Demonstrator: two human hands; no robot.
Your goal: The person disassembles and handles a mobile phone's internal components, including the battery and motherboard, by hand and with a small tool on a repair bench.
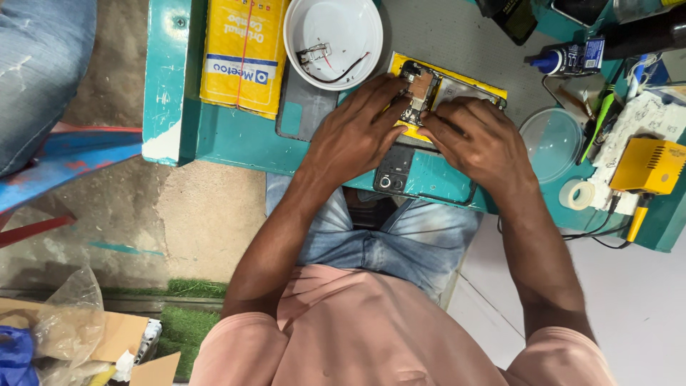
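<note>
Looking down from head height, 2 bare hands meet over an opened phone [429, 89] with its back removed, lying on a yellow pad on a teal bench [236, 139]. The left hand [357, 132] presses its fingertips on the exposed circuit board, and the right hand [475, 139] pinches at the same spot; neither lifts the phone. A white bowl [333, 39] holding small wired parts sits just behind, with a yellow box [243, 53] beside it. A detached dark phone cover [400, 175] lies near the wrists.
</note>
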